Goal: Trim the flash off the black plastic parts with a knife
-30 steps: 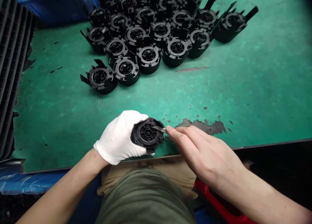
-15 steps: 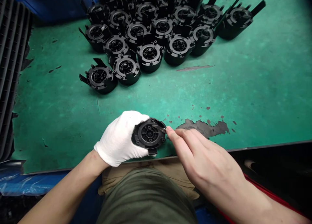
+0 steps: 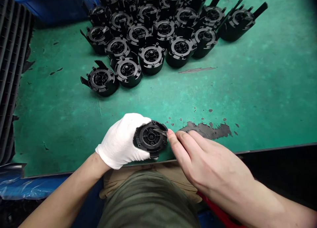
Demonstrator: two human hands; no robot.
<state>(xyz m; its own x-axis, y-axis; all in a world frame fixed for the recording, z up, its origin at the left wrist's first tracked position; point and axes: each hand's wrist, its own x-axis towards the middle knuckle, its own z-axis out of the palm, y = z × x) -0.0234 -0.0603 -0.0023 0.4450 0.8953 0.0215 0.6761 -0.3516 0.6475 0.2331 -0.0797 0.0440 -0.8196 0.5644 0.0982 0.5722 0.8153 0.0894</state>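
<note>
My left hand (image 3: pixel 125 142), in a white glove, is wrapped round a round black plastic housing (image 3: pixel 146 144) near the front edge of the table. The housing's ribbed end, with rings and small screw bosses, faces up. In the bare fingers of my right hand (image 3: pixel 203 158) is a thin pointed metal blade that looks like a craft knife (image 3: pixel 160 132). Its tip lies over the upper right part of the ribbed face; whether it touches cannot be made out. The knife's handle is hidden inside the hand.
Several like black housings (image 3: pixel 128 71) stand in rows at the back of the green table (image 3: pixel 61 122), some with upright tabs. A blue bin (image 3: pixel 56 6) is at the back left, a dark slatted panel (image 3: pixel 12 72) along the left. The worn table surface shows dark patches (image 3: pixel 210 130).
The knife tip and my right hand have shifted slightly left and down over the housing. My left hand keeps its hold with hardly any movement.
</note>
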